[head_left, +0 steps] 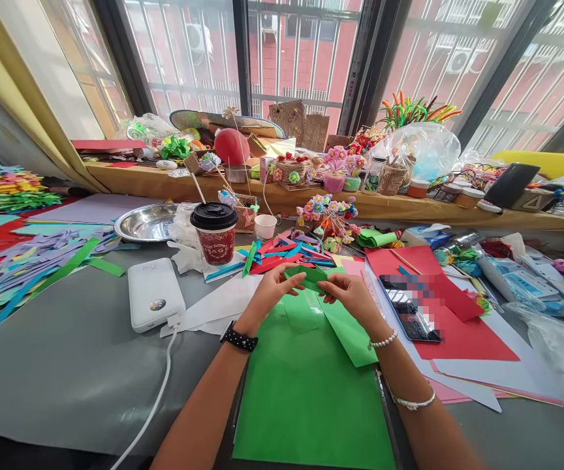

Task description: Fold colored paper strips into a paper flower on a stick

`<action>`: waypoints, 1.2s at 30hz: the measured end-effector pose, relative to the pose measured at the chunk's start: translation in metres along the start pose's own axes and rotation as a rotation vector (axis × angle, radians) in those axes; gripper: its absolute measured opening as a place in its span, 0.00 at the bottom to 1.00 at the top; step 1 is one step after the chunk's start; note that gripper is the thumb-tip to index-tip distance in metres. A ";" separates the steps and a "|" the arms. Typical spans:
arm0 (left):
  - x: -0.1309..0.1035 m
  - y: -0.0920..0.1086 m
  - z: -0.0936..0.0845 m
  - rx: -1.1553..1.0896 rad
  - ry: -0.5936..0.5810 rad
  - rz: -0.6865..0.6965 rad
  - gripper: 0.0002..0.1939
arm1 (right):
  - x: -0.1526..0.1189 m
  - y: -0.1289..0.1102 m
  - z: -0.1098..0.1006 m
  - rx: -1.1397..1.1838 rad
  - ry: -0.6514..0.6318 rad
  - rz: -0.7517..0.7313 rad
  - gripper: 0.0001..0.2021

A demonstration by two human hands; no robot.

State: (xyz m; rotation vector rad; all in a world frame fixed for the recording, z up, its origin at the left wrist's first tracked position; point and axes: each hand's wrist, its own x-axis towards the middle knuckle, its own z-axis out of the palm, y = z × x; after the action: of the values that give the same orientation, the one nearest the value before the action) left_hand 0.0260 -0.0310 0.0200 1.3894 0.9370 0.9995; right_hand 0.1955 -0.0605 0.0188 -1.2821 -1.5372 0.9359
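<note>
Gray tabletop (pixel 57 391) spreads across the near side, with a large green sheet (pixel 311 411) lying between the forearms. Above its far end, the left hand (pixel 273 294) and right hand (pixel 353 295) hold a small folded green paper (pixel 314 277) raised between them, thumb and fingers pinched narrow at either end. Handling this well likely calls for light, even pressure: edges level, thumbs close to the fold, no pull that might bend or tear it. Beyond lie colored paper strips (pixel 286 253), then the crowded windowsill (pixel 164 187) and barred windows (pixel 301 59).
</note>
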 end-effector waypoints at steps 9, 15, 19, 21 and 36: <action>-0.001 -0.001 -0.004 -0.070 -0.078 -0.024 0.14 | 0.000 -0.001 -0.001 0.110 0.025 0.022 0.12; -0.001 0.000 -0.004 -0.129 -0.108 -0.053 0.17 | 0.001 0.000 0.000 0.272 0.011 0.026 0.14; -0.002 0.001 -0.005 -0.156 -0.149 -0.061 0.17 | 0.001 0.000 -0.003 0.289 0.006 0.023 0.12; -0.002 0.000 -0.006 -0.172 -0.166 -0.051 0.15 | 0.001 0.002 -0.005 0.293 0.007 0.021 0.11; 0.000 -0.003 -0.002 -0.181 -0.100 -0.124 0.15 | 0.000 -0.002 -0.003 0.200 -0.028 -0.016 0.08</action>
State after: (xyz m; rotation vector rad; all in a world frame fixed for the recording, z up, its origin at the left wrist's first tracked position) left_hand 0.0239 -0.0303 0.0170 1.2044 0.8273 0.8897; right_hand 0.1975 -0.0611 0.0216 -1.1174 -1.4335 1.0729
